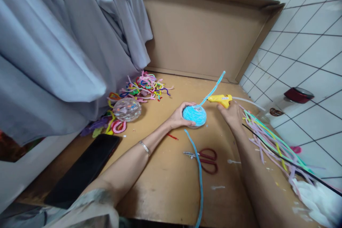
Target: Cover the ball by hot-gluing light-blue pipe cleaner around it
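Observation:
My left hand (180, 115) grips a round object wrapped in blue pipe cleaner (195, 115), fingers over its top and thumb at its lower side. A loose blue end (217, 82) sticks up from it to the upper right. In my right hand (232, 113) is a yellow glue gun (220, 99), its nozzle pointing left near the base of that loose end. Another blue pipe cleaner (200, 171) lies below the round object, crossing red-handled scissors (210, 161).
A clear ball (127, 109) and a tangle of coloured pipe cleaners (145, 85) lie at left, beside a black phone (85, 167). Long pipe cleaners (272, 139) and a jar (284, 107) are at right. Cardboard (203, 32) stands behind; grey cloth (53, 42) hangs left.

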`<state>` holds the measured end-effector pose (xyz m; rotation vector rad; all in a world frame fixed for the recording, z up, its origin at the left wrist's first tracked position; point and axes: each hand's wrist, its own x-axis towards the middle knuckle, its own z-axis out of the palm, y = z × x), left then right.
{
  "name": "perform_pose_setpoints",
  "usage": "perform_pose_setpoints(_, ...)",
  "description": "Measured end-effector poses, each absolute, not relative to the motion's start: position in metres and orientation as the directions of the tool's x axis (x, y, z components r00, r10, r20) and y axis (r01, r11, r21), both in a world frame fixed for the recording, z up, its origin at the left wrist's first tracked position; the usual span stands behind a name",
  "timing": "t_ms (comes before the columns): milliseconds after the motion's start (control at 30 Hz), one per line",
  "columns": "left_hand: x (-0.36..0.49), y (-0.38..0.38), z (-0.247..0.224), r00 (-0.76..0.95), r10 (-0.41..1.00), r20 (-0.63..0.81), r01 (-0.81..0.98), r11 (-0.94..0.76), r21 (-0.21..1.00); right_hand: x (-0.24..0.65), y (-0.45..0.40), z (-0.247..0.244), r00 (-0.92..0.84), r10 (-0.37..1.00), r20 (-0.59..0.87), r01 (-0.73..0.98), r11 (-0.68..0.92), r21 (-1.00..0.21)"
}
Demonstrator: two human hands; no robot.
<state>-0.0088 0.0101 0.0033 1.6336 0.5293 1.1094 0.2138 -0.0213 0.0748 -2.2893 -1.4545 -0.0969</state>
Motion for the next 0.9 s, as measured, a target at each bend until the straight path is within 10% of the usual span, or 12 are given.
perform_pose_setpoints(533, -0.008, 0.007, 0.006, 0.479, 0.760, 0.439, -0.171, -0.410, 0.896, 0.206, -0.031, 0.050, 0.239, 0.927, 0.288, 0.962, -0.267, 0.062)
perform_pose_setpoints(733, -0.008, 0.007, 0.006, 0.482, 0.759, 0.438, -0.183, -0.401, 0.897, 0.191, -0.040, 0.091, -0.049, 0.969, 0.243, 0.754, 0.196, -0.627)
perform_pose_setpoints(900, -0.008, 0.007, 0.004, 0.482, 0.757, 0.441, -0.177, -0.408, 0.895, 0.172, -0.046, 0.091, -0.106, 0.945, 0.309, 0.505, 0.319, -0.802)
